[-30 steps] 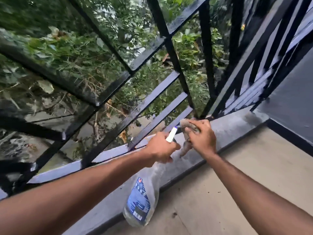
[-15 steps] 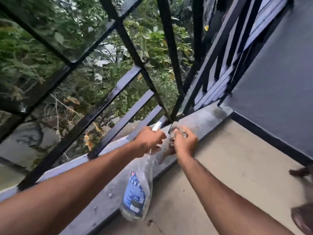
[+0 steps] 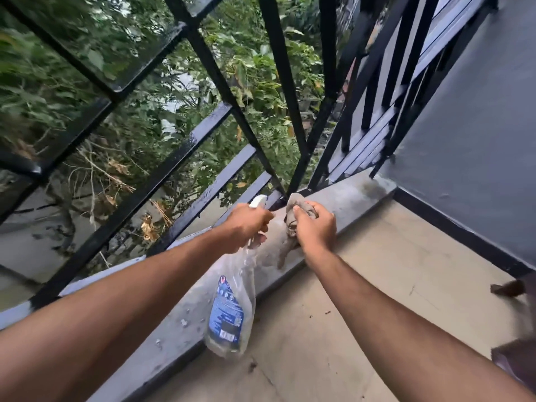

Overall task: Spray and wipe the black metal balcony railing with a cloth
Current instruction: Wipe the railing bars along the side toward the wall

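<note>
On my feed I am seeing both arms reaching out toward the bottom corner of the black railing (image 3: 185, 146). The left hand (image 3: 246, 224) is holding the neck of a clear spray bottle (image 3: 229, 309), its grip clamped around the trigger head. The white nozzle is poking out above the knuckles toward the bars, and the blue-labelled body is hanging down over the grey ledge (image 3: 348, 192). The right hand (image 3: 314, 224), just beside it, is gripping a bunched grey cloth (image 3: 298, 207), fingers curled tight over it. The cloth's top is lying close against the foot of the bars where they are meeting the ledge, and a loose tail is trailing down onto the ledge. Green foliage (image 3: 246, 68) is showing through the bars, and a grey wall (image 3: 464, 140) is rising on the right above the concrete floor (image 3: 362, 285).
</note>
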Tool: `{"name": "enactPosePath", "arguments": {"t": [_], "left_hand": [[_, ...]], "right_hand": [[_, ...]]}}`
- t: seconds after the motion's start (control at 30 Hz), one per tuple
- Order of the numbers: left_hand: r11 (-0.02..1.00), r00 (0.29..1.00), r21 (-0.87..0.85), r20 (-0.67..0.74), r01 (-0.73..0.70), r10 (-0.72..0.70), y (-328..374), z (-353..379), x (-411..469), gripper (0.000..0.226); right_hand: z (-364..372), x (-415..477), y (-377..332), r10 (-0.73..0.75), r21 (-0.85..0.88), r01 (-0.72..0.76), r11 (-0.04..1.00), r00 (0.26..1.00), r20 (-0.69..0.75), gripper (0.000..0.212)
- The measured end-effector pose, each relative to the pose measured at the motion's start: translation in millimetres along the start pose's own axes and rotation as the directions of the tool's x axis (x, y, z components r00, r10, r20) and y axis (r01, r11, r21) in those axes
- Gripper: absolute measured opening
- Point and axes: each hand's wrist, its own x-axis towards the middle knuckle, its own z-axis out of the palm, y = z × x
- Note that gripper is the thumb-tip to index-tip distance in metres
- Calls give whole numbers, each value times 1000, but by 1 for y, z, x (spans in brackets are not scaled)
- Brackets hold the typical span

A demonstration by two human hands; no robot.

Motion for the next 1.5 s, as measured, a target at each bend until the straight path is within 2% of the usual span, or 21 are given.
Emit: {"name": "enactPosePath", "arguments": {"t": [0.23,0.37,0.57,0.73,0.87,1.0,1.2,1.33,1.5], "left_hand": [[998,994,52,-107,38,-32,-14,-6,-5,24],[997,992,37,-111,60,-56,-20,-14,-10,23],[994,980,106,-197,31,-9,-24,-15,-17,21],[992,986,119,-166,47,-27,-32,-21,-26,24],[986,975,157,-222,48,-12,-41,-27,-27,18],[987,973,153,-230,58,-21,-40,-32,-31,21],[988,982,140,-185,61,-35,-42,-31,-41,14],[987,980,146,-194,62,-33,-38,-36,-43,10],[987,979,132,-192,91,-64,-37,-38,-39,14]], "right_hand": [[3,-3,-2,-22,-25,25,999,996,88,27],[10,-9,-5,-15,1,15,1000,992,125,28],[24,-17,-4,-12,-19,15,1000,985,172,34],[27,-19,2,-12,-40,20,999,982,190,35],[27,-21,4,-3,-47,13,999,979,205,31],[29,-25,-1,-2,-63,21,998,957,291,31],[44,-43,-8,-103,-155,191,969,887,449,30],[57,-50,-9,-150,-185,272,944,857,492,29],[50,-47,-14,-324,-327,520,789,804,498,21]]}}
